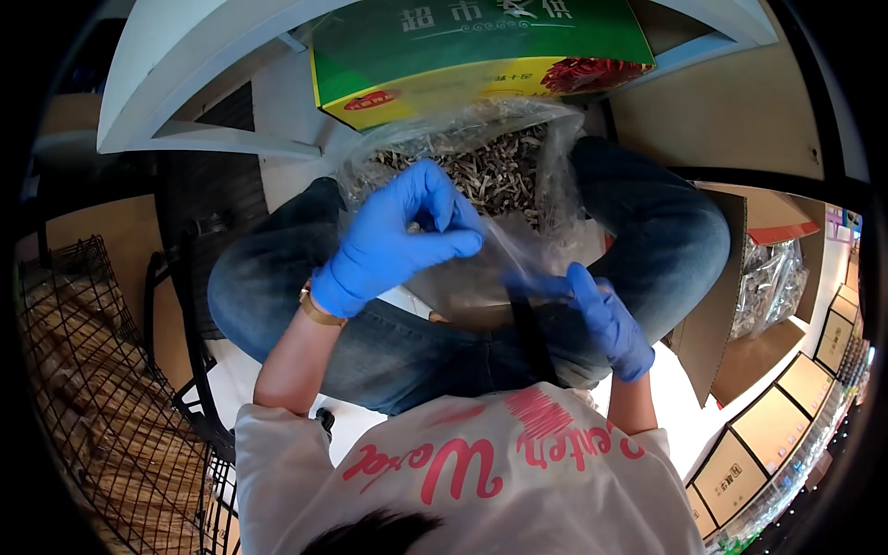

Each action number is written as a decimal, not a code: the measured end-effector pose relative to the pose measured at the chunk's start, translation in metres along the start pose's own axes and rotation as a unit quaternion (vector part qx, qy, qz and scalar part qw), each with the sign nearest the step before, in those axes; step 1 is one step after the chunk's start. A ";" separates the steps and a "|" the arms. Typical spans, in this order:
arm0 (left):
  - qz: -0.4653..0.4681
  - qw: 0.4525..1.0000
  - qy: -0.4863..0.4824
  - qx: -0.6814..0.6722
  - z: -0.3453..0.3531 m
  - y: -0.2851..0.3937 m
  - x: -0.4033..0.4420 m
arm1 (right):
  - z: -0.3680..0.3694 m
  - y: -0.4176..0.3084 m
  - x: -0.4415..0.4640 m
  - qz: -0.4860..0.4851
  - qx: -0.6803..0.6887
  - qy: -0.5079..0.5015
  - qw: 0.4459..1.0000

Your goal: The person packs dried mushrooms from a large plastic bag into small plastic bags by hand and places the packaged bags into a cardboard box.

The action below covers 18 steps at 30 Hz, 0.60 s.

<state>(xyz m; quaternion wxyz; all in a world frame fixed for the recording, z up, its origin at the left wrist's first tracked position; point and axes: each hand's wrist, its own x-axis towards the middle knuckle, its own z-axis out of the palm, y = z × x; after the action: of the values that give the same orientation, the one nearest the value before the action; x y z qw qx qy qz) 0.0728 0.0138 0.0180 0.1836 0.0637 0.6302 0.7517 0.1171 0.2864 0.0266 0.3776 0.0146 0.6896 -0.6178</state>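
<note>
Blue-gloved, the left hand [388,240] curls narrowly, seemingly pinching clear plastic [472,285] near the bag [560,171] of dried strips [490,176], while the right hand's [606,324] grip I cannot tell.

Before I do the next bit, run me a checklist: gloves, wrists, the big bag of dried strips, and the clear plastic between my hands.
1. Gloves on the left hand and right hand: ok, blue on both.
2. Wrists free of accessories: not ok, there's a band on the left one.
3. Big bag open at the top: ok.
4. Strips in view inside it: ok.
5. Clear plastic gripped by both hands: cannot tell, it's blurred near the right fingers.
6. Opening in that plastic ready: cannot tell, no clear mouth shows.
</note>
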 end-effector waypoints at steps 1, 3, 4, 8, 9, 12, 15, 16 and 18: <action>-0.001 1.000 -0.002 0.001 0.005 -0.001 -0.002 | 0.004 -0.001 0.003 -0.001 0.002 0.002 1.000; 0.081 0.995 -0.039 -0.030 0.017 -0.011 -0.004 | 0.014 -0.005 0.015 -0.053 0.138 -0.135 0.980; 0.161 0.982 -0.062 0.070 0.019 -0.017 -0.004 | 0.014 0.031 0.029 0.070 0.086 -0.140 0.984; 0.320 0.886 -0.129 0.311 0.035 -0.018 -0.012 | 0.023 0.066 0.041 0.038 0.076 -0.209 0.974; 0.362 0.852 -0.118 0.359 0.038 -0.021 -0.018 | 0.028 0.062 0.041 -0.069 0.064 -0.203 0.975; 0.389 0.810 -0.110 0.425 0.048 -0.013 -0.035 | 0.030 0.058 0.047 0.131 0.345 -0.295 0.881; 0.365 0.816 -0.097 0.437 0.049 -0.013 -0.037 | 0.019 0.019 0.045 0.023 -0.118 -0.180 0.976; 0.357 0.812 -0.084 0.454 0.048 -0.014 -0.035 | 0.019 0.006 0.042 -0.015 -0.208 -0.121 0.971; 0.345 0.808 -0.064 0.474 0.050 -0.019 -0.036 | 0.016 -0.004 0.041 -0.140 -0.270 -0.047 0.951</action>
<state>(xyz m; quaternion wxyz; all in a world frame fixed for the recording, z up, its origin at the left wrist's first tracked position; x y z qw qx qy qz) 0.1264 0.0497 0.0139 -0.1004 0.4040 0.8316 0.3675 0.0945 0.2531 0.0089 0.3090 -0.2135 0.8073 -0.4551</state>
